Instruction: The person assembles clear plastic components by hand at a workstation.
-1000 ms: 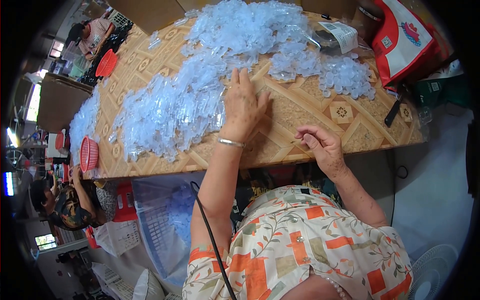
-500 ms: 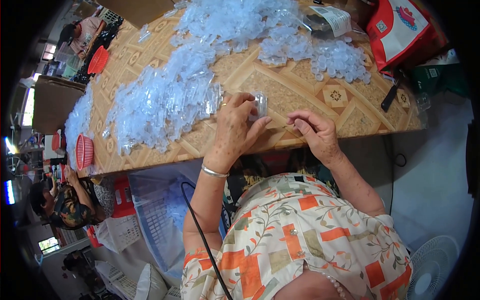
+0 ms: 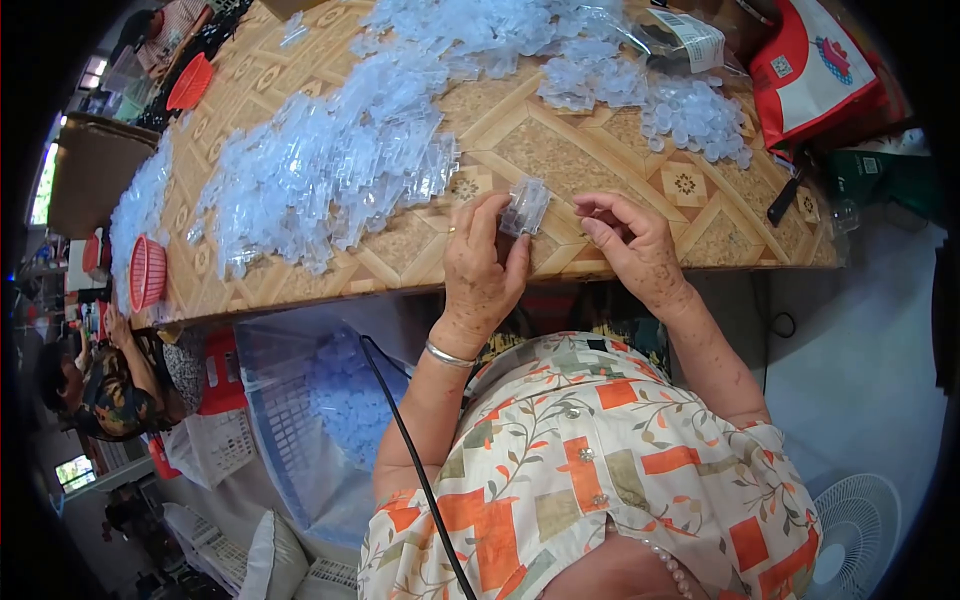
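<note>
My left hand (image 3: 478, 270), with a silver bangle at the wrist, is closed round the near left side of a small bunch of clear plastic tubes (image 3: 527, 205) at the table's near side. Its thumb touches their lower end, and the fingers curl along the left. Just right of the bunch hovers my right hand (image 3: 642, 255), fingers bent and thumb apart, nothing visible between them. To the left spreads a large heap of similar clear tubes (image 3: 330, 170). Small round translucent caps (image 3: 695, 120) lie piled at the back right.
The wood-patterned table (image 3: 590, 150) also bears a red bag (image 3: 815, 75), a black-handled tool (image 3: 785, 200) and a red basket (image 3: 147, 272). Below it stands a lined blue crate (image 3: 300, 400) with translucent pieces. A cable crosses by my left arm. Other people sit at left.
The tube bunch is turned from upright to a slant, and more of it shows. My left fingers have moved off its top to its left side. The whole view has shifted slightly.
</note>
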Available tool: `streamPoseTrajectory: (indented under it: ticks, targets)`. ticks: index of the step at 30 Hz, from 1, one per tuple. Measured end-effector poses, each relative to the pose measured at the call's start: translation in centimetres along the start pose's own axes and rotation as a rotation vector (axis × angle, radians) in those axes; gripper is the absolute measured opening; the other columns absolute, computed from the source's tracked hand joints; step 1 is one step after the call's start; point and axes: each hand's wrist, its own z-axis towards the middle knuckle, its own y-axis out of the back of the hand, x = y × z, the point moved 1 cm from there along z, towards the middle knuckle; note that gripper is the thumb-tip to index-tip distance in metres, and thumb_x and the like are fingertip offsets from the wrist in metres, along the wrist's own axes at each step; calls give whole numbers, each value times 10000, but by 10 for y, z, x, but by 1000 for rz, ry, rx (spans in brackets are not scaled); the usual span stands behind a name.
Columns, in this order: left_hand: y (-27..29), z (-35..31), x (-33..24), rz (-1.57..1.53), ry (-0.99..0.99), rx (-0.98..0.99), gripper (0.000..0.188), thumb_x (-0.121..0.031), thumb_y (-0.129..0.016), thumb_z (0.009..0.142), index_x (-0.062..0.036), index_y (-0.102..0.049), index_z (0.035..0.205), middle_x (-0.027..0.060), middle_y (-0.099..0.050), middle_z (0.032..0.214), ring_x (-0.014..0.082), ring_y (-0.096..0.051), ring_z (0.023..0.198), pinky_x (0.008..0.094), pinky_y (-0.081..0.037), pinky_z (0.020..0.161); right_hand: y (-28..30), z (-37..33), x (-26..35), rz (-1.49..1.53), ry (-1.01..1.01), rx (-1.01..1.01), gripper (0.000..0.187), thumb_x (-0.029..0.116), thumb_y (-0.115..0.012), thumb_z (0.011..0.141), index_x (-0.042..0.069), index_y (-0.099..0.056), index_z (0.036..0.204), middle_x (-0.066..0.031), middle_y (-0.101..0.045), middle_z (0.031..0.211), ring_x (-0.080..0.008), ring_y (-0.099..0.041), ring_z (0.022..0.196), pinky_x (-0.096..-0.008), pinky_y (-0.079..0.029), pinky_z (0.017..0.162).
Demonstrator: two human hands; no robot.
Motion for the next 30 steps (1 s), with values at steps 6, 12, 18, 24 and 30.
streamPoseTrajectory:
  ticks: [6,12,18,24,30]
  targets:
    - [-2,1,0,-34,-9,-49,509,31,-729,758,-21,-576,1241,175,-620,1200,334,-645,1013,390,-535,844,-4,13,10,-63,-5,40,265,14,-649,938,26,-679,1201,-36,-689,1079,-75,-625,905,-214,-491,740]
    - [-3,0,3,-36,-18,-40,421,18,-743,759,-14,-605,1156,180,-618,1221,358,-640,1028,405,-533,846,-9,22,9,-156,-5,80,282,-18,-643,914,15,-676,1192,-38,-679,1062,-80,-599,832,-212,-487,719]
    - [-3,1,1,26,-32,-85,321,25,-735,752,-16,-634,1053,190,-608,1232,369,-607,1076,444,-487,915,2,44,13,-329,50,-7,249,20,-658,915,11,-672,1164,-47,-662,1102,-75,-592,782,-218,-481,691]
    - [-3,2,2,90,31,-160,337,14,-724,727,-18,-633,1050,214,-566,1285,376,-571,1057,473,-446,945,16,88,-7,-669,200,-84,417,146,-686,893,78,-595,1295,-138,-628,1266,-331,-667,1044,-439,-533,899]
    - [-2,-2,3,101,33,-179,354,5,-720,730,-25,-636,1073,205,-575,1272,372,-572,1059,469,-439,942,15,74,2,-682,302,-5,449,99,-680,864,77,-593,1304,-133,-634,1187,-261,-645,779,-395,-529,782]
